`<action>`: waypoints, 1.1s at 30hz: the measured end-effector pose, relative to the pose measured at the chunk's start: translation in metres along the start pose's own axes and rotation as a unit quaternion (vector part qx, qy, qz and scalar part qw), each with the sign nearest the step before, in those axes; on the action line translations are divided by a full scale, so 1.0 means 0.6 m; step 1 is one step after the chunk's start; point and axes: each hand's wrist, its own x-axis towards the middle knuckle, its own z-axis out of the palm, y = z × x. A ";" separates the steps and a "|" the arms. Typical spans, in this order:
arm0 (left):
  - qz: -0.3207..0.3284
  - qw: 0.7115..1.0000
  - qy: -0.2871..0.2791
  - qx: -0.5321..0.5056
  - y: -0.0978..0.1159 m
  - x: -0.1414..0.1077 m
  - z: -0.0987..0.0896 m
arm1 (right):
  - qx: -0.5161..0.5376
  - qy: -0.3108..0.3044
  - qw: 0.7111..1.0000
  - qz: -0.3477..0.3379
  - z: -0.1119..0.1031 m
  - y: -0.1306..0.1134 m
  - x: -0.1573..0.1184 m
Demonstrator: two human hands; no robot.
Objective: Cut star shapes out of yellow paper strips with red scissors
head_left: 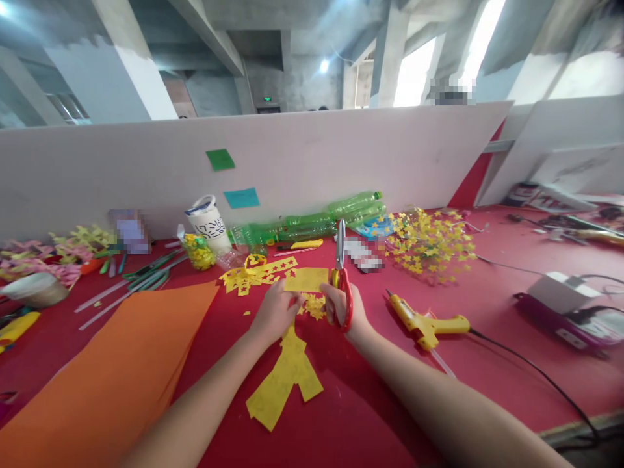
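Observation:
A small rectangular yellow sheet (306,280) is held up near the middle, its left end pinched by my left hand (279,307). My right hand (350,309) has its fingers in the red handles of the scissors (340,250), whose blades point upward, and its fingertips are at the sheet's right end. Beneath the sheet, between my hands, lies a small heap of yellow stars (314,305). Larger yellow pieces (277,383) lie on the red table below my left hand. Yellow scraps with star-shaped holes (244,278) sit beyond it.
Orange sheets (112,364) cover the left front. A yellow glue gun (429,323) with a cord lies at right, beside a white box (560,292). Green bottles (312,224), a white cup (209,224) and a bunch of yellow stars (429,244) stand along the partition (316,162).

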 end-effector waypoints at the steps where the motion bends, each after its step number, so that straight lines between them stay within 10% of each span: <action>1: 0.000 1.000 0.004 0.003 0.001 -0.005 -0.006 | -0.002 -0.004 1.000 0.000 0.000 0.000 -0.001; 13: -0.182 0.934 -0.018 -0.306 0.018 -0.065 -0.022 | -0.074 -0.089 0.993 0.010 0.017 -0.005 -0.034; 33: -0.157 0.913 -0.044 -0.374 0.019 -0.072 -0.021 | -0.068 -0.147 0.987 -0.016 0.018 0.003 -0.046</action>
